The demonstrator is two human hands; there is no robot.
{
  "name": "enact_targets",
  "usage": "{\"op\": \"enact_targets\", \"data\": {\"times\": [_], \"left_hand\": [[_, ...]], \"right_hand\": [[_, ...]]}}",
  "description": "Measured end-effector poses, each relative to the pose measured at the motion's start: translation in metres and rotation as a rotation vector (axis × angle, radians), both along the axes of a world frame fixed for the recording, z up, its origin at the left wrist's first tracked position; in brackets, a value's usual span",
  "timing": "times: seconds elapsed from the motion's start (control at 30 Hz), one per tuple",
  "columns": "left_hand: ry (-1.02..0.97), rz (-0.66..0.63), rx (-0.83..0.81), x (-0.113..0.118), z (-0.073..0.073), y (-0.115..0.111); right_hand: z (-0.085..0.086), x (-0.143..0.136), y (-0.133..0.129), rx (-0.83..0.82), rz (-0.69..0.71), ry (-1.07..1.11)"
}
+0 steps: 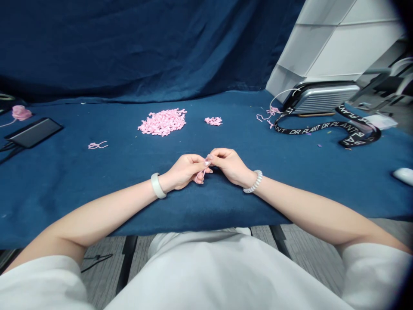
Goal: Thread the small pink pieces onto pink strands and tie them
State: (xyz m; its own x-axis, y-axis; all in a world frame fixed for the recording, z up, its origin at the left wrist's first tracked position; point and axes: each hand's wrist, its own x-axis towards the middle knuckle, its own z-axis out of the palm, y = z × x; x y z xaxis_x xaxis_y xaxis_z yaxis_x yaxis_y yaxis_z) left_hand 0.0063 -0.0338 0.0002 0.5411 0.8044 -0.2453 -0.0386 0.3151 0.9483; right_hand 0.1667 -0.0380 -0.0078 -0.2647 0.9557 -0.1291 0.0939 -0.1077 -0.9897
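Apparently, a pink strand (200, 174) is pinched above the table's near edge between the fingertips of the left hand (187, 171) and right hand (229, 165); likely soft, light and limp, it is best gripped near its ends.

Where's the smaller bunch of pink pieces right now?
In the head view, the smaller pink bunch sits just right of the larger pink pile, beyond the two hands on the blue cloth.

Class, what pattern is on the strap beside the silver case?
White lettering on a black strap, clearest in the head view.
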Motion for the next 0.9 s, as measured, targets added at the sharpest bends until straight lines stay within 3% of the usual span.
{"op": "enact_targets", "data": {"times": [0.27,0.4,0.6,0.9], "left_hand": [[-0.032,0.000,0.041,0.001,0.000,-0.002],[-0.060,0.016,0.027,0.001,0.000,-0.001],[-0.032,-0.006,0.051,0.000,-0.001,-0.001],[-0.011,0.007,0.055,-0.001,-0.003,-0.001]], "right_hand": [[0.003,0.000,0.001,-0.035,0.049,0.047],[0.002,0.006,0.008,-0.118,0.148,0.131],[0.003,0.015,0.013,-0.120,0.315,0.040],[0.003,0.008,0.007,-0.064,0.217,0.041]]}}
